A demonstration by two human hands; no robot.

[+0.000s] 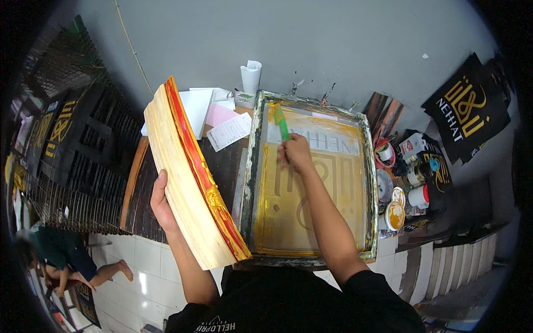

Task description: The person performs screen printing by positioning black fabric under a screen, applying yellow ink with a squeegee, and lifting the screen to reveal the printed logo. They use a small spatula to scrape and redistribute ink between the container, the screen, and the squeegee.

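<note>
- The framed printing screen (277, 222) was coated in gold ink, with a paler band toward its far end.
- Left of the screen, the wooden squeegee (191, 183) tilted, its red blade streaked gold.
- The left hand (162, 205) clasped the squeegee.
- Over the screen, the right hand (295, 151) gripped a gold-smeared green spatula (283, 126).

We are seeing moderate, even light, with white glare shining off the floor tiles (143, 283) and highlights glinting on the gold ink (214, 196). Fisheye distortion is bending our view toward black corners, and the rack (91, 191) is looking dim and soft.
</note>
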